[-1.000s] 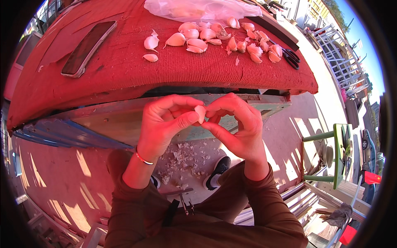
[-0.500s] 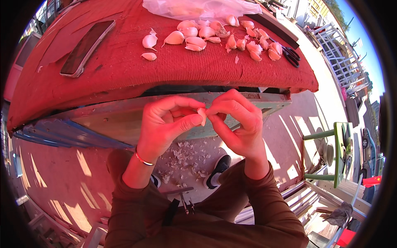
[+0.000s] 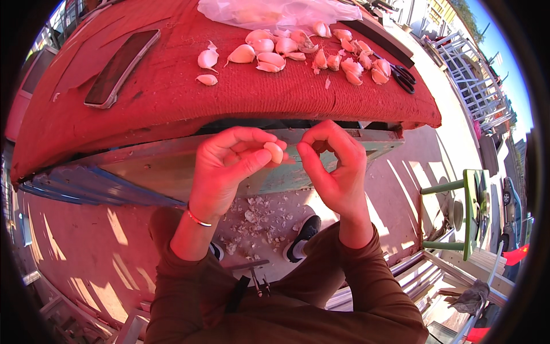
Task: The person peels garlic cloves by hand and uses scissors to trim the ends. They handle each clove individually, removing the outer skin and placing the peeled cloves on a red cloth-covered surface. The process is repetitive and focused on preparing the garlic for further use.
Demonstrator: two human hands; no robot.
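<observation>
My left hand (image 3: 224,166) pinches a pale, smooth garlic clove (image 3: 274,152) between thumb and fingers, in front of the red-covered table's near edge. Just to the right, my right hand (image 3: 339,169) is apart from the clove, its thumb and forefinger tips closed together; whatever they hold is too small to make out. A thin blurred streak shows between the hands. Beyond them on the red cloth (image 3: 172,103) lie several garlic cloves (image 3: 270,62) in their skins, some loose and some in clusters. Garlic peelings (image 3: 252,217) are scattered on the ground below, between my feet.
A dark-screened phone (image 3: 121,69) lies at the table's left. Black-handled scissors (image 3: 404,79) lie at the right, past the cloves, and a thin plastic bag (image 3: 275,11) at the back. A green stool (image 3: 468,212) and metal frames (image 3: 472,80) stand to the right.
My right hand has pulled away to the right from the clove. The clove has turned in my left hand and shows more of its smooth, pale side.
</observation>
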